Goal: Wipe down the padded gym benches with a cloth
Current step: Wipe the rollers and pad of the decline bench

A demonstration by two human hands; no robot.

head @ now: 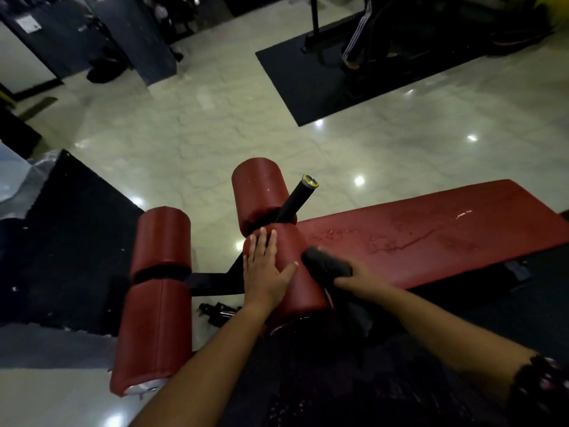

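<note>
Bench pad (431, 229), red and long, runs from the middle of the view out to the right edge, standing over a pale polished floor (215, 124) that mirrors the ceiling lights. 1 black mat (308, 87) lies on that floor at the upper right, with someone's leg (357, 35) in striped trousers on it. A 2nd mat (70, 211) lies at the left, behind the roller pads. 4 red roller pads sit at the bench's left end: 2 left rollers (158, 272) in line one behind the other, 1 far roller (258, 189) beyond your hands, and 1 near roller (303, 291) directly beneath them. A black bar (297, 198) with a yellow-ringed cap rises at a slant between the far roller and the near roller. Your left hand (264, 266) lies flat on the near roller, fingers straight and spread, thumb out to the right, grasping nothing. Your right hand (360, 277) is just beside it on the right, fingers clenched round a dark bunched cloth (326, 265), which presses where the near roller meets the bench pad. Small water droplets (385, 238) and a thin wet streak glisten on the bench pad, just right of the cloth.
</note>
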